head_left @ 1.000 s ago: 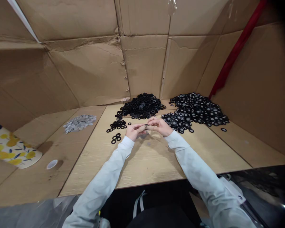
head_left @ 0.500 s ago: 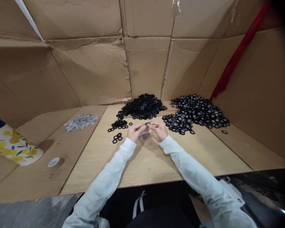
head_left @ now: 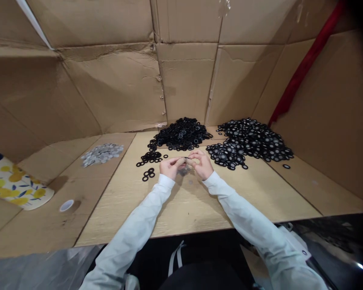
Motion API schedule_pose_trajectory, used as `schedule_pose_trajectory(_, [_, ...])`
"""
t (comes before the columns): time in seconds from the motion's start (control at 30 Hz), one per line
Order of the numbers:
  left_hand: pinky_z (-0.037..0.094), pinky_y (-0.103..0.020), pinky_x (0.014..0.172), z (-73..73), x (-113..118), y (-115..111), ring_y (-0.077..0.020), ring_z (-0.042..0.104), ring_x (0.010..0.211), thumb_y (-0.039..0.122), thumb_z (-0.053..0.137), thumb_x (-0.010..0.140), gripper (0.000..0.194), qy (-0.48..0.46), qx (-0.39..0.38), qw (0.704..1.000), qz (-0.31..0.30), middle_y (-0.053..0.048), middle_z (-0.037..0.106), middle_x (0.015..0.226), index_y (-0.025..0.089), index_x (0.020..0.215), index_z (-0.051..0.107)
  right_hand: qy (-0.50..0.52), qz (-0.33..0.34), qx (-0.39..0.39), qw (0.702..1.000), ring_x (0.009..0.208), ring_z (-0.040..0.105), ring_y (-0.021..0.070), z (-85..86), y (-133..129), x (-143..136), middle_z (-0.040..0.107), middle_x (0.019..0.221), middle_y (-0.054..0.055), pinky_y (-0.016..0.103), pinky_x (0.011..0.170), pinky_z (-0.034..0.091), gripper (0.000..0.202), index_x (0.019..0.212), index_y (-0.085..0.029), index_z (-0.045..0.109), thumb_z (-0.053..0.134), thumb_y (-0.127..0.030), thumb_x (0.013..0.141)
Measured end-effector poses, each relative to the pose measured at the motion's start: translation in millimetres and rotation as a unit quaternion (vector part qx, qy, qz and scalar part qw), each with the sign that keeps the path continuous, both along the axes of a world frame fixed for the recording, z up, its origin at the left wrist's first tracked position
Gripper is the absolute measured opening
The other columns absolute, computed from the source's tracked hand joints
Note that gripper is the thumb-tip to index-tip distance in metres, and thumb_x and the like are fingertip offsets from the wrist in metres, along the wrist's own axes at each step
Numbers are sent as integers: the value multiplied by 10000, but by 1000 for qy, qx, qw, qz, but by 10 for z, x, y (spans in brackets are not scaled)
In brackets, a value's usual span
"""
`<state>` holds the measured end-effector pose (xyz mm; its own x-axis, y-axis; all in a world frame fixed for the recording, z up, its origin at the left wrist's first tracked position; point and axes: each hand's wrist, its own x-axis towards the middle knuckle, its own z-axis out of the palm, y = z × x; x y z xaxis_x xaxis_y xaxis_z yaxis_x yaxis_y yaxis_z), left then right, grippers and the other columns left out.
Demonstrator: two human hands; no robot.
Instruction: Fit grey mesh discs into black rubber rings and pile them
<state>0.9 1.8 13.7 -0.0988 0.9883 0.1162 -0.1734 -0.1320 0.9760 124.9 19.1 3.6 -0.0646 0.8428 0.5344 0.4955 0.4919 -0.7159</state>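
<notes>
My left hand (head_left: 170,166) and my right hand (head_left: 202,164) meet over the middle of the board, fingertips pinched together on one small black ring (head_left: 186,158). Fingers cover most of that ring, so whether a disc sits inside it is hidden. Just beyond my hands rises a heap of black rings (head_left: 181,135). Left of my left hand lie a few loose black rings (head_left: 149,174) and a small cluster of black rings (head_left: 151,157). Beneath my fingers are some pale, see-through pieces (head_left: 184,171), too blurred to make out.
Black rings with pale centres (head_left: 251,139) form a big pile at the right. Pale grey discs (head_left: 103,154) lie in a pile at the left. Nearer stand a white tape roll (head_left: 67,206) and a flower-patterned cylinder (head_left: 21,183). Cardboard walls (head_left: 187,80) enclose the back and sides.
Both hands stay together on the ring. My right fingers have shifted and lifted slightly, and the ring now looks flatter and more covered. The whole view has moved a little.
</notes>
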Motion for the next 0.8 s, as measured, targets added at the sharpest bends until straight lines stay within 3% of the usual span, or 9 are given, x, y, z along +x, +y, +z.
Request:
schedule_pose_trajectory(0.23, [459,-301,677,-34,-106,49,-188,595,664,284,607,581,200,191,68,979,-35,-64,656,710,139,703,670,-131,-38,53,989,855,368,216,40,-70,1,554,863,45,382,740,262,110,647,-189,585,496,-125,637])
schedule_pose_trajectory(0.4, [432,-302,762,18,-162,69,-198,591,774,229,641,543,266,194,69,975,-83,-77,653,824,145,794,655,-184,-37,87,978,917,328,231,51,-92,12,537,910,46,380,737,236,145,708,-186,584,480,-104,648])
schedule_pose_trajectory(0.5, [427,-311,764,42,-209,76,-202,590,763,246,633,554,214,237,83,966,-70,-70,657,800,165,749,665,-186,-23,85,979,953,314,240,60,-101,0,527,929,51,395,758,224,125,711,-184,579,490,-119,652])
schedule_pose_trajectory(0.6, [435,-313,741,38,-224,87,-200,591,713,268,633,553,159,241,87,966,-44,-60,661,724,173,674,671,-130,4,53,990,945,344,231,69,-84,-10,526,910,51,393,767,246,89,710,-185,578,508,-168,659])
schedule_pose_trajectory(0.7, [461,-310,691,20,-189,95,-187,594,656,287,655,525,212,133,50,989,-33,-70,653,694,134,673,661,5,79,-24,997,895,418,195,62,-37,-5,514,899,49,344,732,314,117,724,-181,585,537,-253,646])
schedule_pose_trajectory(0.8, [475,-322,668,-7,-141,101,-164,592,592,274,691,476,268,11,-2,999,-34,-75,643,666,100,674,642,133,147,-104,975,887,458,183,28,10,-15,498,928,48,292,666,361,192,734,-175,595,582,-290,581])
